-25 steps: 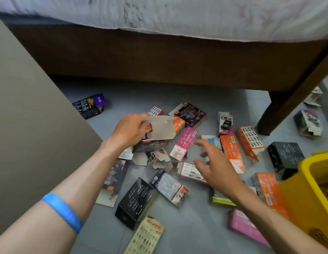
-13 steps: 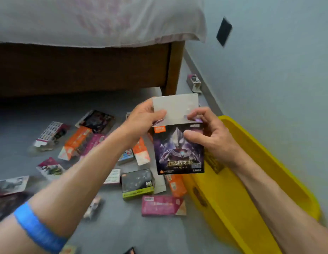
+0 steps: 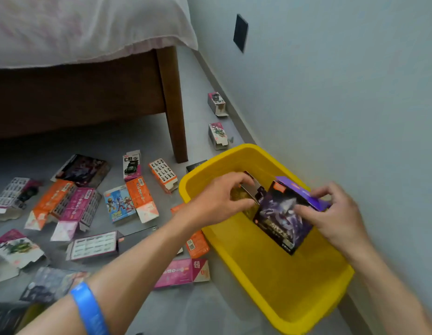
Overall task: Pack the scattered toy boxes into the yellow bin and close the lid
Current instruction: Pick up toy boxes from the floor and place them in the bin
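Yellow bin (image 3: pixel 304 308) nearly bare; both hands, left (image 3: pixel 219 199) and right (image 3: pixel 335 213), pinch 1 purple box (image 3: pixel 280 213) over it. Many boxes (image 3: pixel 79 211) remain.

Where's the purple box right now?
Head view, right side: the purple box is held over the yellow bin between left hand and right hand.

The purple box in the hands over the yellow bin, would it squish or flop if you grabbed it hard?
Probably yes. The purple box looks like thin cardboard, and its flaps stand open where the left hand and right hand pinch them, so it likely bends easily. It seems light, held by fingertips. Flat-sided, it shouldn't roll in the yellow bin.
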### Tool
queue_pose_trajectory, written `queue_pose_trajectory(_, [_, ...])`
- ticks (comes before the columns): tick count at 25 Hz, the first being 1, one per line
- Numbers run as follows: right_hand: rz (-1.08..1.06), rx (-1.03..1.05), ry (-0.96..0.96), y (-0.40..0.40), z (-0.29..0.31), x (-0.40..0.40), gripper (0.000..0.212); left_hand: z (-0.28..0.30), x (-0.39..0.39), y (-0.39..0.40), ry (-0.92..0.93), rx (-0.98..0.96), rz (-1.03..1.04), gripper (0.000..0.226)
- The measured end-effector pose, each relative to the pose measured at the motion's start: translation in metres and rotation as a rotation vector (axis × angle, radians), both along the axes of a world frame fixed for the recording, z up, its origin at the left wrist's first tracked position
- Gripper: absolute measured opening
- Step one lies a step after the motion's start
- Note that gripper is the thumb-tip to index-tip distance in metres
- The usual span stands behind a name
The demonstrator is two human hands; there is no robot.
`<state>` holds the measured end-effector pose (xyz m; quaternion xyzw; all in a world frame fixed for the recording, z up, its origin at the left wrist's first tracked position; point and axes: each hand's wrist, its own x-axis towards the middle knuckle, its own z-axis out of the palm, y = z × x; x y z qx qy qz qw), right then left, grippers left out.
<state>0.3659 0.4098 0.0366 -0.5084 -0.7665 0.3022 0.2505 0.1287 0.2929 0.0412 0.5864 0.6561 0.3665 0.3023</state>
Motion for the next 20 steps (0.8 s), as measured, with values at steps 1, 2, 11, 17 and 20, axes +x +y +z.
queue_pose_trajectory(1, [-0.054,0.043,-0.157,0.003,-0.009,0.008,0.037,-0.009,-0.002,-0.004,0.130,-0.052,-0.004,0.023])
queue_pose_trajectory(2, [-0.065,0.039,-0.295,0.002,-0.022,0.009,0.038,-0.018,-0.007,-0.009,0.238,-0.114,-0.013,0.021])
queue_pose_trajectory(11, [-0.009,-0.063,-0.215,-0.005,-0.085,-0.031,0.032,-0.039,-0.021,-0.040,0.603,-0.284,-0.326,0.055])
queue_pose_trajectory(17, [0.078,0.270,-0.853,-0.027,-0.059,-0.063,0.055,-0.031,-0.020,-0.061,0.783,-0.244,-0.427,0.068])
queue_pose_trajectory(20, [0.170,0.552,-0.643,-0.047,-0.037,-0.093,0.039,-0.027,-0.020,-0.070,0.756,-0.127,-0.337,0.066])
